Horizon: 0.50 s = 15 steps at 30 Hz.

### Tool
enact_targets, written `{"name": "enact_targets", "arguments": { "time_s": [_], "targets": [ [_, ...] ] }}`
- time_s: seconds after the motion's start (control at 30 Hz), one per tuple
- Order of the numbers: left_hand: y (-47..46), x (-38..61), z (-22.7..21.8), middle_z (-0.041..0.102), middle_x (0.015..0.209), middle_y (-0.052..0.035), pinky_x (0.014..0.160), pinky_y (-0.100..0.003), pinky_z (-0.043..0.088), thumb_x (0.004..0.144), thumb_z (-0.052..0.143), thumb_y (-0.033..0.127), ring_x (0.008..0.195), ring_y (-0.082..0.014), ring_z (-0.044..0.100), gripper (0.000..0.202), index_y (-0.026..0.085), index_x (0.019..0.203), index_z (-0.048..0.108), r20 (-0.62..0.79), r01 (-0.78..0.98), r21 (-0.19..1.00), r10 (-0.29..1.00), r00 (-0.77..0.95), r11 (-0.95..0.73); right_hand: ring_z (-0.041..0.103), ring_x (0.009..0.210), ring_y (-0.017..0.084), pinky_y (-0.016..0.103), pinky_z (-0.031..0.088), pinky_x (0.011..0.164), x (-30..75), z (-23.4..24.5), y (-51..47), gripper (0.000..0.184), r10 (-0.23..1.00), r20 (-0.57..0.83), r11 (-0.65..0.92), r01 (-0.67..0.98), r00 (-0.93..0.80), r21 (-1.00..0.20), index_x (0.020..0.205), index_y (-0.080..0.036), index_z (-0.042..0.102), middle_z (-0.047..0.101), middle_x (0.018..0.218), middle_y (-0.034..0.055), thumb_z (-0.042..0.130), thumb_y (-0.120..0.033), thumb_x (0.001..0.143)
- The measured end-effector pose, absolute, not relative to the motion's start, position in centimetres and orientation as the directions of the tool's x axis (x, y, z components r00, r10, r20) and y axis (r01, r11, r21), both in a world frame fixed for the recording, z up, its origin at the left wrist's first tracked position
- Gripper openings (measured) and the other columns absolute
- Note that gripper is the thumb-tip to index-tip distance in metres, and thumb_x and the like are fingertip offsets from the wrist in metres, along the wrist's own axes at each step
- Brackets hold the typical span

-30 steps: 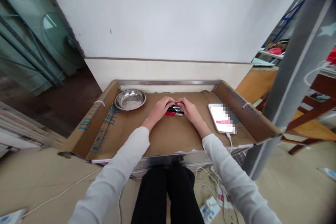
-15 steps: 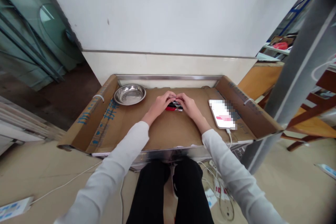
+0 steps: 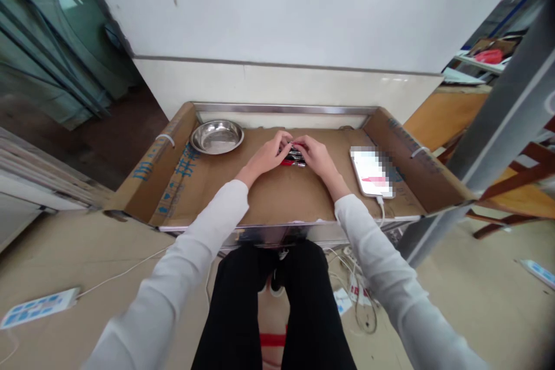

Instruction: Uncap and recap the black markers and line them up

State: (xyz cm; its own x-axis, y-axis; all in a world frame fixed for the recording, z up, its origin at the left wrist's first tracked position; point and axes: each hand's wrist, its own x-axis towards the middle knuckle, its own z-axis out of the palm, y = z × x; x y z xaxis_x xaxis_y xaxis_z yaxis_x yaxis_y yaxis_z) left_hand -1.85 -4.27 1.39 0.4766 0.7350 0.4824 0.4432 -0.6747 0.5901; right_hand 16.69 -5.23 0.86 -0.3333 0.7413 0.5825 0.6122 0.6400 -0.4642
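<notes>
My left hand [image 3: 274, 151] and my right hand [image 3: 315, 154] meet above the middle of the cardboard-lined table, fingertips pinched together. Between them is a slim red pen [image 3: 298, 145], partly covered by the fingers. Just below lie several pen-like black and silver sticks [image 3: 296, 155], side by side on the cardboard. Another red pen [image 3: 287, 163] with a clear or silver end lies at the near side of this group. My fingers hide part of the group.
A round steel bowl [image 3: 217, 137] stands at the back left. On the right lies a lit phone [image 3: 371, 173] with a white charging cable [image 3: 382, 211]. Cardboard walls [image 3: 150, 159] rise at both sides. Cables and power strips [image 3: 41, 306] lie on the floor.
The view has tilted downward, so the table appears higher. A red pen now shows between my fingertips, raised from the group; my hands stay close together over the same spot.
</notes>
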Motion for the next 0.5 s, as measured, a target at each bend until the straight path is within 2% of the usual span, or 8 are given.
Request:
{"name": "enact_targets", "arguments": {
  "time_s": [0.2,0.5],
  "targets": [
    [-3.73,-2.00,1.33,0.060,0.089,-0.0052,0.081,-0.028,0.043,0.091,0.033,0.022,0.083,-0.0140,0.057,0.023,0.016,0.108,0.047,0.529,0.409,0.566,0.696,0.486,-0.716,0.058,0.080,0.017,0.027,0.042,0.073,16.94,0.43,-4.82,0.023,0.741,0.577,0.631,0.650,-0.343,-0.424,0.098,-0.020,0.057,0.064,0.093,0.0063,0.041,-0.036,0.092],
    [-3.71,-1.82,1.20,0.058,0.086,-0.0027,0.080,-0.026,0.043,0.082,0.035,0.007,0.081,-0.0122,0.057,0.028,0.016,0.103,0.050,0.526,0.406,0.546,0.677,0.515,-0.733,0.057,0.079,0.017,0.026,0.040,0.071,17.17,0.65,-5.08,0.022,0.756,0.561,0.604,0.691,-0.338,-0.397,0.096,-0.019,0.056,0.064,0.090,0.0059,0.041,-0.035,0.092]
  ]
}}
